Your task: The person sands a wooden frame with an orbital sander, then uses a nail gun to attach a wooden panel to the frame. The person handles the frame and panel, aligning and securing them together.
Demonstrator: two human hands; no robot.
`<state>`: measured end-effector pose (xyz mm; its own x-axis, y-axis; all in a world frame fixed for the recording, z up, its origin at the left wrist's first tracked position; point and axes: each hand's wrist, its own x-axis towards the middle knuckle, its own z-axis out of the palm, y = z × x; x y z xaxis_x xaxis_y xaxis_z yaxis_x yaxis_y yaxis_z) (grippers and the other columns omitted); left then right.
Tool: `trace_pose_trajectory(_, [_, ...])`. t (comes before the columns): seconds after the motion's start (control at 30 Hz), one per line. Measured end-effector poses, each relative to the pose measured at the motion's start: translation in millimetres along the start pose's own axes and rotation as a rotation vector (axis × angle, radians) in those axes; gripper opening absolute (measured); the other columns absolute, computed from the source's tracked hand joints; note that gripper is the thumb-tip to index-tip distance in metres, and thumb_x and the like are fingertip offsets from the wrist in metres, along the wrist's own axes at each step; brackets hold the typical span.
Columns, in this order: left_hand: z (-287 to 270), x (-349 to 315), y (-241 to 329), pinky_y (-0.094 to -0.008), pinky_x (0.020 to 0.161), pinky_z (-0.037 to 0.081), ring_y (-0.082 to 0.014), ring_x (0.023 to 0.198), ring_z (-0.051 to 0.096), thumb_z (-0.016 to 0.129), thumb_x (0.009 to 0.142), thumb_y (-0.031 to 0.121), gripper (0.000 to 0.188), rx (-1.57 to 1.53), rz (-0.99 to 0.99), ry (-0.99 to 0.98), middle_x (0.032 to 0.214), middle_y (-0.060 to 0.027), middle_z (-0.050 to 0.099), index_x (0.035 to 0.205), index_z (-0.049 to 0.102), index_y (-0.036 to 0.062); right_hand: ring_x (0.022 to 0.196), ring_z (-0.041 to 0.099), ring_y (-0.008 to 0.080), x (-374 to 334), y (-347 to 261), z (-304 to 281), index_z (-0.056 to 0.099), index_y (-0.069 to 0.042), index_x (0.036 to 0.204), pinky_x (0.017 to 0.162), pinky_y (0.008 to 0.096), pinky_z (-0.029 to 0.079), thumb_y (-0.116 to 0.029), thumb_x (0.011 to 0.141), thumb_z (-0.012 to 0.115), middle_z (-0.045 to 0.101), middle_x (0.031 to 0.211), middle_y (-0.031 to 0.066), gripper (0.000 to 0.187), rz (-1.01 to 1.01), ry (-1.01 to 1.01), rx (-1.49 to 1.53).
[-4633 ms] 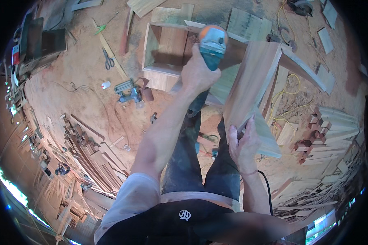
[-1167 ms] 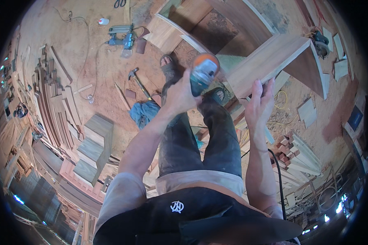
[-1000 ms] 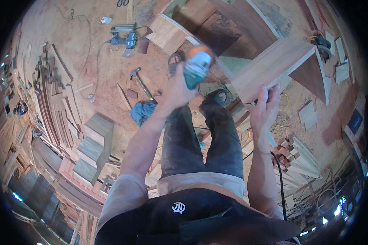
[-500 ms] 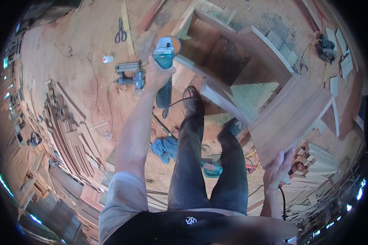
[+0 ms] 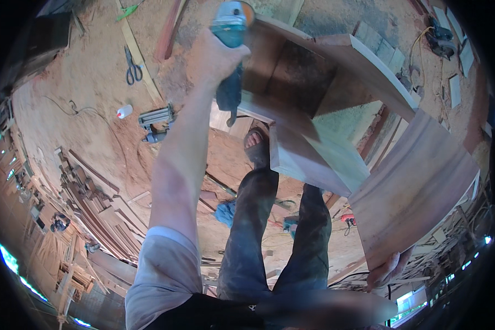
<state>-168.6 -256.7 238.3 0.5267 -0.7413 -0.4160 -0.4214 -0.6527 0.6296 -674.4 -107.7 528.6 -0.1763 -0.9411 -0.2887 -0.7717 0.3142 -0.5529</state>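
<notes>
Teal in the body, orange at the disc: grips a handheld grinder in the left hand, wrapped closely round the casing, raised at the upper left of an open wooden carcass. Points the disc away from the body, probably to spare the forearm; touching wood or not, impossible to tell.

Touches the lower edge of a broad brown panel with the right hand, at the lower right of the carcass, likely to steady the board from the near end. Partly hidden behind it, so impossible to tell how firm a hold.

Stands with a sandalled foot just beside the carcass, likely for close reach. Below the carcass, a blue cloth, partly behind a leg.

Left of the carcass: scissors beside a long wooden strip, a white bottle and a nail gun, presumably set there to be handy yet out from underfoot. Well apart from the carcass, to the upper right, a circular saw, perhaps for safety.
</notes>
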Motion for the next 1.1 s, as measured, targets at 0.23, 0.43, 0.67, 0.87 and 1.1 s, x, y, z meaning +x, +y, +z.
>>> trace_pose_trajectory(0.23, [22.2,-25.7,26.8,-0.0471,0.092,0.056,-0.043,0.106,0.07,0.08,0.068,0.033,0.084,0.098,0.019,-0.112,0.113,-0.0298,0.068,0.134,0.038,-0.0003,0.146,0.04,0.0347,3.3,-8.9,1.5,0.029,0.01,0.158,0.119,0.0454,0.033,-0.041,0.106,0.042,0.036,0.162,0.0257,0.074,0.016,-0.036,-0.025])
trace_pose_trajectory(0.43, [-2.0,-5.1,24.6,-0.0459,0.092,0.055,-0.0386,0.106,0.07,0.083,0.067,0.037,0.089,-0.064,-0.08,-0.01,0.111,-0.0273,0.068,0.132,0.04,-0.0076,0.143,0.042,0.0349,1.3,-4.5,-0.5,0.031,0.01,0.158,0.118,0.0455,0.033,-0.039,0.107,0.039,0.038,0.159,0.025,0.071,-0.023,-0.057,-0.09])
trace_pose_trajectory(0.67, [25.0,-23.0,31.9,-0.0489,0.093,0.056,-0.0443,0.104,0.071,0.079,0.07,0.033,0.09,0.044,-0.03,-0.093,0.111,-0.0288,0.07,0.14,0.033,-0.0006,0.142,0.043,0.0342,6.4,-12.0,-2.0,0.032,0.009,0.158,0.116,0.0459,0.035,-0.04,0.107,0.04,0.038,0.159,0.0245,0.071,-0.006,-0.06,-0.053])
trace_pose_trajectory(0.87, [31.7,-28.4,29.6,-0.0503,0.096,0.055,-0.0466,0.107,0.069,0.079,0.069,0.034,0.093,0.205,0.035,-0.162,0.115,-0.0285,0.069,0.144,0.033,0.003,0.143,0.041,0.0347,3.8,-11.2,-1.7,0.032,0.008,0.158,0.118,0.046,0.033,-0.041,0.107,0.04,0.039,0.16,0.0247,0.071,0.015,-0.043,-0.09])
trace_pose_trajectory(1.1, [-2.8,12.9,3.5,-0.0439,0.09,0.056,-0.0344,0.1,0.07,0.085,0.066,0.036,0.093,0.018,-0.077,0.056,0.11,-0.0262,0.066,0.132,0.037,-0.0096,0.144,0.041,0.0351,-1.6,-5.8,-2.6,0.032,0.008,0.158,0.118,0.0466,0.033,-0.039,0.107,0.039,0.039,0.159,0.0246,0.07,0.029,-0.08,-0.046])
